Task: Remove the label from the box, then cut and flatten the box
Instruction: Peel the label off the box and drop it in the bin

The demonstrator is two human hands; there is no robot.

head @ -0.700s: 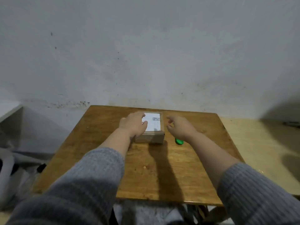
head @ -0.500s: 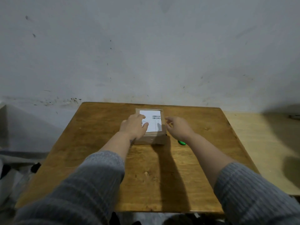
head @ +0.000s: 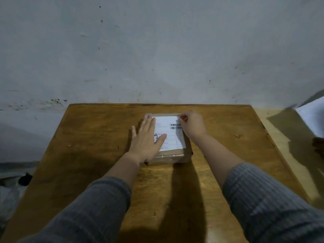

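Note:
A small brown cardboard box (head: 171,157) sits on the wooden table (head: 87,146) near its far middle. A white label (head: 172,135) with barcodes covers the box's top. My left hand (head: 146,140) lies flat with straight fingers on the left part of the label and box, pressing down. My right hand (head: 192,126) is at the label's far right corner, its fingertips curled and pinching at that corner. The green object seen earlier is hidden behind my right arm.
A stained white wall (head: 157,50) rises right behind the table. A lighter wooden surface (head: 298,137) adjoins the table on the right, with white paper (head: 313,116) at its far edge. Dark clutter (head: 24,178) lies on the floor to the left.
My head has come closer and tipped down. My left hand has flattened onto the label. My right hand moved from the box's right side up to the label's far right corner.

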